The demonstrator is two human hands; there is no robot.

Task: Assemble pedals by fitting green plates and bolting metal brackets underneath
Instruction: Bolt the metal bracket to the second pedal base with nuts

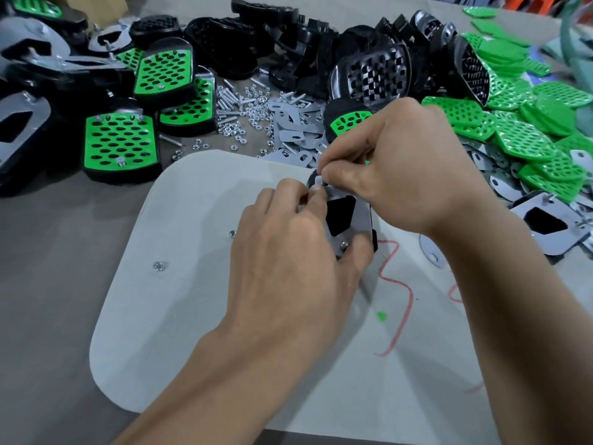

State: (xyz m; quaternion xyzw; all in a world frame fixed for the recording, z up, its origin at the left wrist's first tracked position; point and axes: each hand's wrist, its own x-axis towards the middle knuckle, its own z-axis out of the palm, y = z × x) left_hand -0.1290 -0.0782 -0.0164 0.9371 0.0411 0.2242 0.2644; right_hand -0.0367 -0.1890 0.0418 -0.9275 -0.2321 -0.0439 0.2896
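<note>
A black pedal lies upside down on the white board [199,284], with a grey metal bracket [359,220] on its underside. My left hand [288,258] grips the pedal's near end, where a bolt [344,244] sticks up through the bracket. My right hand [401,168] pinches something small at the bracket's far tab; the fingers hide it. A second pedal with a green plate [348,122] stands just behind my right hand.
Finished green-plated pedals [120,144] lie at the left. Loose nuts and bolts [234,114] and spare brackets [292,133] are scattered behind the board. Black pedal shells [372,72] pile at the back, green plates [519,133] at the right. Two nuts [158,266] rest on the board.
</note>
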